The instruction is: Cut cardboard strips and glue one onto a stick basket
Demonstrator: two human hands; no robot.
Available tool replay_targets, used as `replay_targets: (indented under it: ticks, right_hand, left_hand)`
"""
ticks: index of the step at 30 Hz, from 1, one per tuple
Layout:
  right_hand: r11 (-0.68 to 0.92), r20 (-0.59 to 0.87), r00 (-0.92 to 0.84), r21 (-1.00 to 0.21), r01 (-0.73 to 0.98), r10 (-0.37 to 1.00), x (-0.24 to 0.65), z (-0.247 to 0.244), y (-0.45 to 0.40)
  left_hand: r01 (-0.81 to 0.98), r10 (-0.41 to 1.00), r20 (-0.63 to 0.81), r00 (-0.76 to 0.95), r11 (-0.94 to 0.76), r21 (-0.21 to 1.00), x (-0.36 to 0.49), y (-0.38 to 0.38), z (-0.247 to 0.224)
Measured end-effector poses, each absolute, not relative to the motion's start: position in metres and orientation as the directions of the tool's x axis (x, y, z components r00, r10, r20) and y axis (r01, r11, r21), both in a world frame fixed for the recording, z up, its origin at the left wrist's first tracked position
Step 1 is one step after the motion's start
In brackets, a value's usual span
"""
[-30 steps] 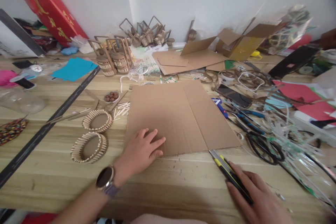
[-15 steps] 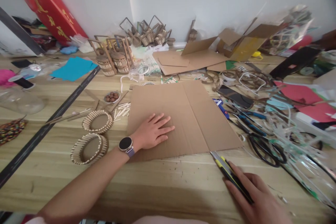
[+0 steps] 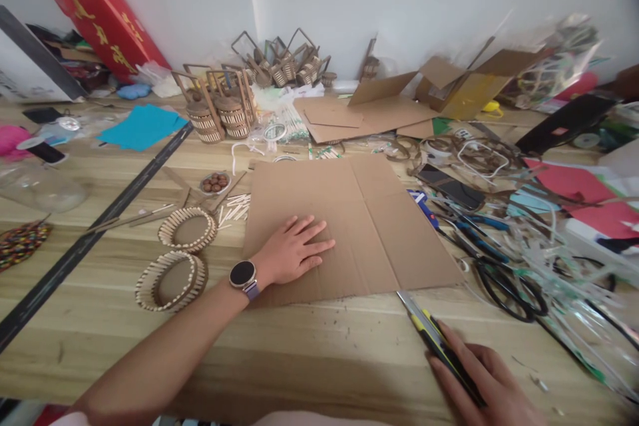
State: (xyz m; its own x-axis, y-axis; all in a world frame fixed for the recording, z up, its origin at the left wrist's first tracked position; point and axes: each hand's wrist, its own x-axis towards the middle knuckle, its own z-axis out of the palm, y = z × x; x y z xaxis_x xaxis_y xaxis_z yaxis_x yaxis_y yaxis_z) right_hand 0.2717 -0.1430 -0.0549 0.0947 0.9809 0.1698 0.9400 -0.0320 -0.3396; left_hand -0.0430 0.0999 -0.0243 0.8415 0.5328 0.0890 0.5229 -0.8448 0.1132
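Note:
A flat sheet of brown cardboard (image 3: 319, 186) with a crease down its right part lies on the wooden table. My left hand (image 3: 289, 249), a watch on its wrist, rests on the sheet with fingers spread. In my right hand (image 3: 486, 373) is a yellow and black utility knife (image 3: 439, 343), its blade out. The blade tip is at the sheet's near edge, close to the lower end of the crease; whether it touches I cannot tell. Left of the sheet stand two round stick-walled baskets (image 3: 187, 229), beside some loose short sticks (image 3: 233, 211).
Scissors (image 3: 509, 289), pliers (image 3: 482, 233), a phone (image 3: 452, 186) and tangled plastic strips crowd the right side. A bowl of brown beads (image 3: 215, 183) sits behind the baskets. Small lidded baskets (image 3: 219, 113), cardboard pieces (image 3: 369, 116) and an open box (image 3: 479, 86) line the back.
The whole view has shifted slightly. The knife tip sits a touch left and lower against the cardboard's near edge. My left hand stays on the sheet.

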Motion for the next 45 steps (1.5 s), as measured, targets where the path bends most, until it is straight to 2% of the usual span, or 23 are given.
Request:
replay_targets:
  ticks: [3, 7, 13, 20, 25, 30, 35, 39, 43, 45]
  right_hand:
    - [-0.099, 0.113, 0.149, -0.366, 0.925, 0.982, 0.270, -0.051, -0.140]
    - [-0.033, 0.153, 0.102, -0.399, 0.916, 0.983, 0.267, -0.045, -0.138]
    - [-0.067, 0.078, 0.100, -0.344, 0.936, 0.992, 0.260, -0.039, -0.128]
    - [0.056, 0.116, -0.016, -0.351, 0.935, 0.993, 0.242, -0.039, -0.131]
    - [0.070, 0.145, -0.024, -0.315, 0.947, 0.989, 0.225, -0.048, -0.129]
    - [0.023, 0.201, 0.055, -0.370, 0.929, 0.978, 0.216, -0.054, -0.132]
    - [0.102, 0.212, -0.031, -0.333, 0.937, 0.977, 0.219, -0.044, -0.120]
    - [0.082, 0.266, 0.005, -0.313, 0.946, 0.964, 0.220, -0.039, -0.112]
    - [0.030, 0.260, 0.059, -0.323, 0.946, 0.964, 0.221, -0.044, -0.112]
    - [0.061, 0.240, 0.017, -0.312, 0.948, 0.971, 0.225, -0.048, -0.116]
  left_hand:
    - [0.528, 0.537, 0.083, 0.839, -0.842, 0.114, -0.043, 0.100, -0.023]
    - [0.526, 0.536, 0.082, 0.841, -0.843, 0.116, -0.043, 0.099, -0.023]
    - [0.532, 0.543, 0.085, 0.835, -0.838, 0.121, -0.043, 0.099, -0.022]
    - [0.528, 0.539, 0.080, 0.839, -0.840, 0.126, -0.043, 0.099, -0.020]
    - [0.526, 0.538, 0.080, 0.839, -0.840, 0.132, -0.043, 0.100, -0.021]
    - [0.527, 0.541, 0.087, 0.837, -0.838, 0.141, -0.043, 0.100, -0.022]
    - [0.538, 0.554, 0.088, 0.828, -0.829, 0.154, -0.041, 0.100, -0.022]
    - [0.553, 0.572, 0.090, 0.815, -0.815, 0.174, -0.034, 0.101, -0.021]
    - [0.575, 0.601, 0.103, 0.792, -0.793, 0.200, -0.028, 0.101, -0.021]
    - [0.581, 0.610, 0.108, 0.785, -0.786, 0.212, -0.026, 0.102, -0.022]
